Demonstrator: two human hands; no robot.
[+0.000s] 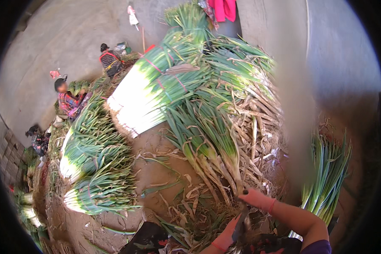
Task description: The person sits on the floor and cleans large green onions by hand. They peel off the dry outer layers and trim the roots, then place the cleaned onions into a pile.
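Observation:
My right hand, in a pink glove with dark fingertips, grips a Welsh onion stalk low on its brown, dry-skinned shaft. The onion's green leaves point away from me. Just below, my left hand, gloved likewise, is close to the root end. A dark grey surface shows along its fingers; whether this is glove coating or a tool cannot be made out. Several untrimmed onions lie beside the held one, roots towards me. Peeled onions with clean green leaves lean at my right.
Tied bundles of white-shafted onions are stacked ahead, with more bundles at left. Unpeeled onions form a heap. Dry peelings litter the earthen floor. Three people sit by the wall, one in a plaid top. A blurred pale band crosses the right.

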